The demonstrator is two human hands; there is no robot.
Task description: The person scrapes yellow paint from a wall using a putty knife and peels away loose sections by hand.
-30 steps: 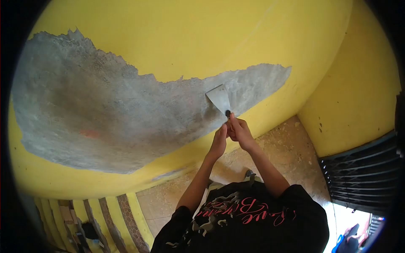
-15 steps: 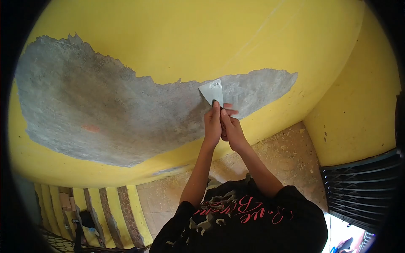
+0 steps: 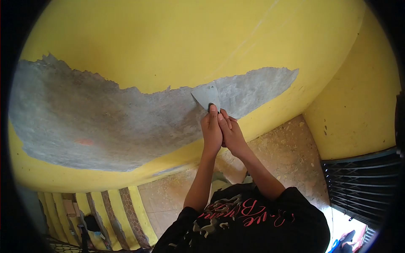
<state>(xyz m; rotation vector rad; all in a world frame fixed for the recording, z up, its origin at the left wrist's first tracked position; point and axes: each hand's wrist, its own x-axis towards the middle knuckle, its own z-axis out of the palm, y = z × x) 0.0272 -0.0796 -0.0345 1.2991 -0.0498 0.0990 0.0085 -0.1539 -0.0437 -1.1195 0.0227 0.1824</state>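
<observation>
A putty knife (image 3: 206, 94) with a broad pale metal blade points up at the wall, its blade edge at the torn upper border of a bare grey patch (image 3: 114, 126). My left hand (image 3: 211, 131) is closed around its handle, thumb pressed near the base of the blade. Clasped against it from the right, my right hand (image 3: 232, 134) is closed on the same handle, which the fingers mostly hide. Yellow paint (image 3: 168, 42) covers the wall above and below the ragged patch.
Pale flakes are scattered over the tiled floor (image 3: 291, 156) below the wall. Yellow-and-brown steps (image 3: 112, 211) descend at lower left, with a dark object (image 3: 90, 223) on them. A black folding metal gate (image 3: 363, 181) stands at right beside another yellow wall (image 3: 358, 114).
Both hands and the putty knife have shifted slightly left and down in view. My right fingers, partly spread before, are now folded around the handle. The view has tilted a little.
</observation>
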